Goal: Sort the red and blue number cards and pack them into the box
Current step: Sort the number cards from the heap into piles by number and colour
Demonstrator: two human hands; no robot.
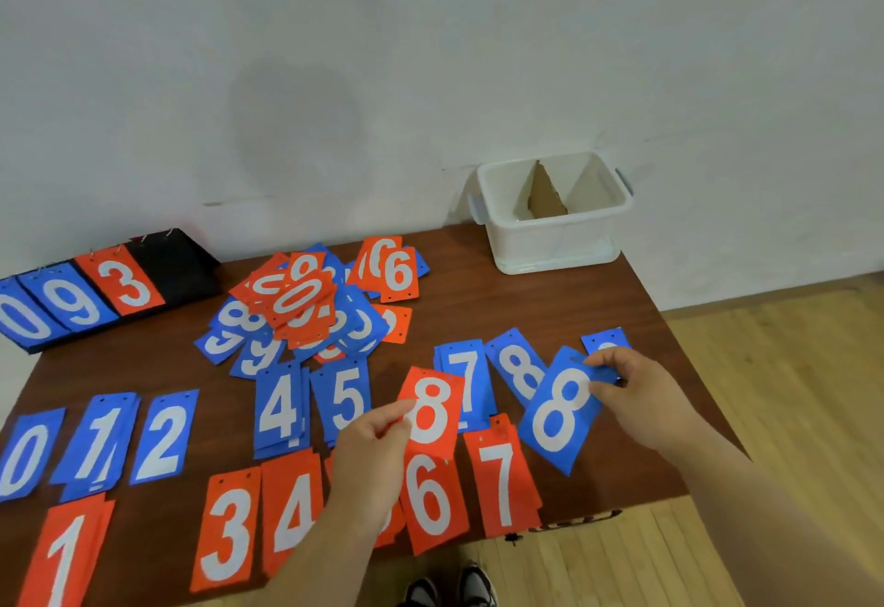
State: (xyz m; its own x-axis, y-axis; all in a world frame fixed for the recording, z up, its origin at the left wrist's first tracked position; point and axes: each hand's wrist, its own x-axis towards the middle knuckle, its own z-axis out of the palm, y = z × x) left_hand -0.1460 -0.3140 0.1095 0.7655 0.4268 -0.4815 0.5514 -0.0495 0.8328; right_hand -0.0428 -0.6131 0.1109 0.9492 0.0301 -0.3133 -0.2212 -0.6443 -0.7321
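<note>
My left hand (370, 453) pinches a red 8 card (433, 408) by its left edge, above the red row. My right hand (636, 396) pinches a blue 8 card (557, 415) at its top right corner, tilted, beside another blue 8 card (519, 372) lying flat. Blue cards 0, 1, 2, 4, 5, 7 lie in a row; red cards 1, 3, 4, 6, 7 lie in a nearer row. A mixed heap of red and blue cards (306, 314) sits mid-table. The white box (555, 243) stands at the far right corner, with cardboard dividers inside.
A black flip scoreboard (162, 271) showing blue 0, 9 and red 3 lies at the far left. A small pile with a red 6 (397, 274) sits behind the heap. The brown table (564, 305) ends at the right over wooden floor; shoes show below.
</note>
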